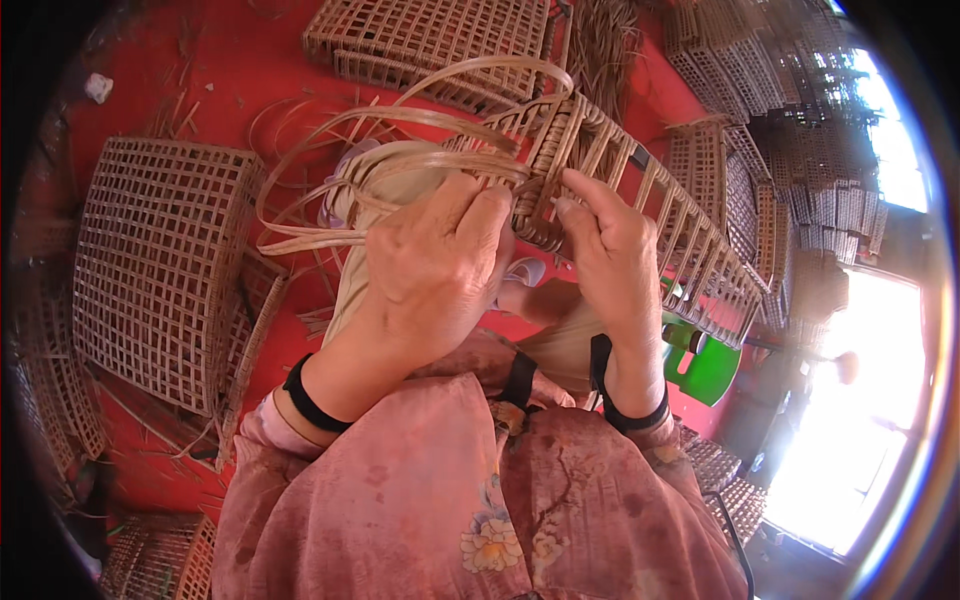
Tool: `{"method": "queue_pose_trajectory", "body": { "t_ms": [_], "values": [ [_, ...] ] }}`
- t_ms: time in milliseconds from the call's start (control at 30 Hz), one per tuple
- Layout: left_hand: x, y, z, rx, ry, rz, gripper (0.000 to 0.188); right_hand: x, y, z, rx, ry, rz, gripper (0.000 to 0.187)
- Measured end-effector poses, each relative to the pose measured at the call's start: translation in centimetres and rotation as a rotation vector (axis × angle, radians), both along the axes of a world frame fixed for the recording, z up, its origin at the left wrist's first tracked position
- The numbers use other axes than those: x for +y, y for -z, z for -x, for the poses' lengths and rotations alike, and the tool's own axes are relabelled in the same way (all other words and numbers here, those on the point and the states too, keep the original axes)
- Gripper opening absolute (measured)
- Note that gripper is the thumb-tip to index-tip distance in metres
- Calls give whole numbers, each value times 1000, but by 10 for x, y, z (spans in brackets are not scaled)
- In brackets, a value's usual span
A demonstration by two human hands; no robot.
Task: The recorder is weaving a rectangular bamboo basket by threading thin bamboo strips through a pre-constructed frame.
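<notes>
A brown rattan basket piece (700, 218) with ladder-like bars lies slantwise in front of me, its near end between my hands. A thick band of wrapped rattan (548, 150) crosses that end. My left hand (430, 265) is closed on flat rattan strips (470, 161), which run to the wrapped band and curl away to the left in long loops. Thumb and forefinger of my right hand (615, 250) pinch at the right side of the band, against the basket piece. Whether a strip's end is between those fingertips is too small to tell.
A finished-looking woven basket (165, 265) stands at the left, another (430, 45) at the far side. Stacked baskets (735, 60) rise at the right. A bundle of loose strands (602, 50) lies far ahead. A green plastic stool (712, 372) is right of my knees. Scraps litter the red floor (225, 75).
</notes>
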State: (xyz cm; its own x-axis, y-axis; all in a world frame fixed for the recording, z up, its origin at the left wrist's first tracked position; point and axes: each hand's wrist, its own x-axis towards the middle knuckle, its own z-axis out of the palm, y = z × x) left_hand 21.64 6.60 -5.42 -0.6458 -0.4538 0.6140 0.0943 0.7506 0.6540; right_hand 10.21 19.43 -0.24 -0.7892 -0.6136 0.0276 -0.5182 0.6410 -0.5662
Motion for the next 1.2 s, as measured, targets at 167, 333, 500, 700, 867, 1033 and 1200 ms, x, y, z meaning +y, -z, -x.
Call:
{"method": "queue_pose_trajectory", "body": {
  "t_ms": [167,333,500,700,867,1033,1200],
  "values": [
    [7,-2,2,-91,-19,22,22,2,4,0,33,-41,37,28],
    [10,1,3,-76,48,-180,16,4,10,1,54,-62,82,28],
    [-5,-2,15,-64,144,-324,8,2,7,3,55,-70,98,26],
    [-19,-2,21,-151,293,-434,10,-4,-3,12,-76,-109,-18,20],
    [-14,-7,20,-201,83,-19,12,7,-5,12,-192,-7,113,12],
    [8,-20,23,97,123,-8,14,49,-44,0,-203,106,168,9],
    [20,-20,45,-23,566,-425,14,66,-45,3,-270,81,302,16]
  ]
}}
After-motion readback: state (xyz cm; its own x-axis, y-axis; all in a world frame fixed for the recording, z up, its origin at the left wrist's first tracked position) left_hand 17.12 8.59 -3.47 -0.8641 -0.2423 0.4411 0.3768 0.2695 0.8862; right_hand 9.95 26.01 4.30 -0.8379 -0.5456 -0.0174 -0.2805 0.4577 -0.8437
